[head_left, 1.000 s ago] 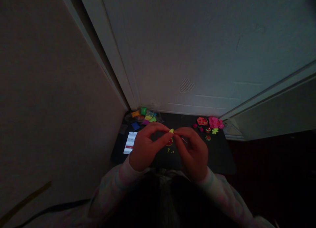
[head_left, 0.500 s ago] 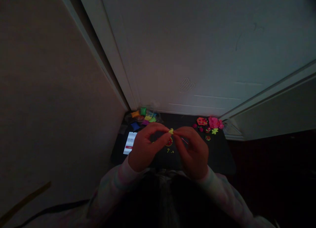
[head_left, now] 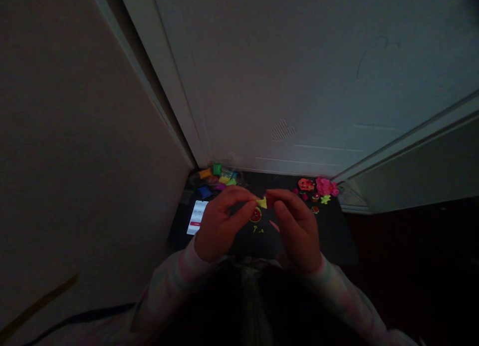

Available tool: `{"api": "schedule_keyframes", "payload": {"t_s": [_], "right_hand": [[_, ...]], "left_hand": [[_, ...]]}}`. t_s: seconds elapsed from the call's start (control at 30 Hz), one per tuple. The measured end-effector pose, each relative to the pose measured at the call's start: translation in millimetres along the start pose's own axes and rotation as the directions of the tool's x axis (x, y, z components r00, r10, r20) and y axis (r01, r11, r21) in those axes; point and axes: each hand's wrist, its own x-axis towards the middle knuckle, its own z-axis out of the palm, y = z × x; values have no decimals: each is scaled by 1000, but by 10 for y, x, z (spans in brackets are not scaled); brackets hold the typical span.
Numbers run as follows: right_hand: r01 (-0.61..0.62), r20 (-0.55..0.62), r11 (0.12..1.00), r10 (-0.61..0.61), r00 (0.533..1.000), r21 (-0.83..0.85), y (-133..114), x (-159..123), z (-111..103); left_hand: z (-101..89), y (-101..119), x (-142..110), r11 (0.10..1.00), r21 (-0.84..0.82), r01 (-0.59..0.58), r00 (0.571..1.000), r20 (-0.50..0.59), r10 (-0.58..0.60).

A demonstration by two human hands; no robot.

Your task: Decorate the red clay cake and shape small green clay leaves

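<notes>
My left hand (head_left: 220, 225) pinches a small piece of yellow modelling clay (head_left: 263, 203) between thumb and fingertips, above the dark table (head_left: 243, 248). The clay flares wider toward its right end. Close on the right is my right hand (head_left: 298, 228), its thumb and index finger apart, with nothing visible between them. Below the clay lies a small round red piece with a yellow rim (head_left: 255, 215). Two tiny yellow bits (head_left: 258, 229) rest nearer me, and a thin pink stick-like thing (head_left: 274, 226) shows partly beside my right hand.
Colourful packets (head_left: 219, 177) lie at the table's back left, with a lit phone (head_left: 196, 217) in front of them. Pink flower-like shapes (head_left: 326, 186) and several small coloured pieces sit at the back right. A white panel (head_left: 299, 86) rises behind the table.
My right hand has let go of the yellow clay and moved slightly right, its thumb and finger parting. The clay now shows a wider, flared end. My left hand has stayed nearly in place.
</notes>
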Motion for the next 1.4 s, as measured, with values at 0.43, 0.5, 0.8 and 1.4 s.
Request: {"api": "schedule_keyframes", "payload": {"t_s": [0.43, 0.5, 0.8, 1.4], "right_hand": [[-369, 363, 854, 234, 902, 367, 5, 43, -86], [-390, 389, 852, 247, 888, 350, -2, 45, -101], [-37, 133, 999, 39, 990, -24, -61, 33, -97], [454, 268, 785, -370, 890, -423, -192, 44, -114]], "left_hand": [[49, -116, -51, 724, -545, 422, 898, 360, -252], [44, -118, -51, 716, -537, 445, 883, 396, -252], [43, -48, -62, 850, -360, 384, 922, 206, -329], [-37, 130, -97, 948, 276, -156, 988, 56, 146]]}}
